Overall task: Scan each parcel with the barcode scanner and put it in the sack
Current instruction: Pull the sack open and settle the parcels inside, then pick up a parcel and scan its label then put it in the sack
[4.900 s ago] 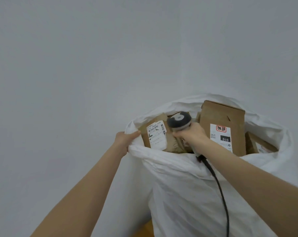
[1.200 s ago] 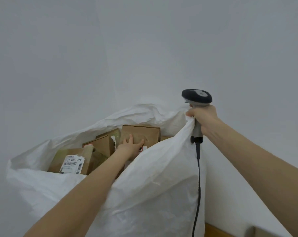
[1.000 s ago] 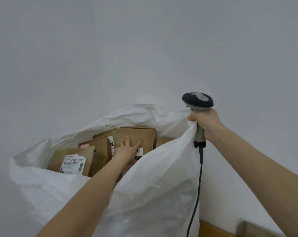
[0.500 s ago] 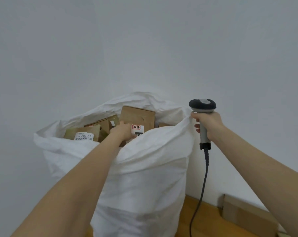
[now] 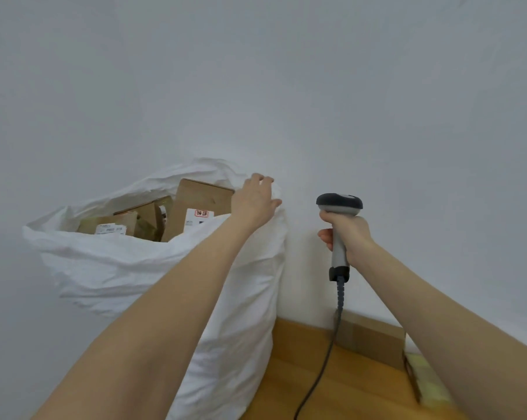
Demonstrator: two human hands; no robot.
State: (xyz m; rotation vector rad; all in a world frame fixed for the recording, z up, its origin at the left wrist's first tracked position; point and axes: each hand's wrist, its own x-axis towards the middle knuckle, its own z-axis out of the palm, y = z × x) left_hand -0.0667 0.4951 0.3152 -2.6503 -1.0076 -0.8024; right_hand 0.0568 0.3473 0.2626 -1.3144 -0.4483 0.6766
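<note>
A white sack [image 5: 153, 268] stands at the left, its mouth wide and full of brown cardboard parcels. The tallest parcel [image 5: 200, 195] carries a white label with a red mark; a smaller parcel [image 5: 147, 213] and a flat labelled parcel [image 5: 109, 227] lie left of it. My left hand [image 5: 254, 201] is on the sack's right upper rim, fingers curled over the edge and thumb on the near side. My right hand [image 5: 347, 234] grips the handle of the grey barcode scanner [image 5: 339, 204], held upright to the right of the sack and apart from it.
The scanner's black cable [image 5: 326, 359] hangs down to the wooden table [image 5: 316, 383]. A brown cardboard box [image 5: 368, 334] lies against the white wall at the lower right, with a taped parcel [image 5: 425, 380] beside it under my right forearm.
My left hand has left the tall parcel inside the sack and gone to the right rim. My right hand has let go of that rim and moved right with the scanner.
</note>
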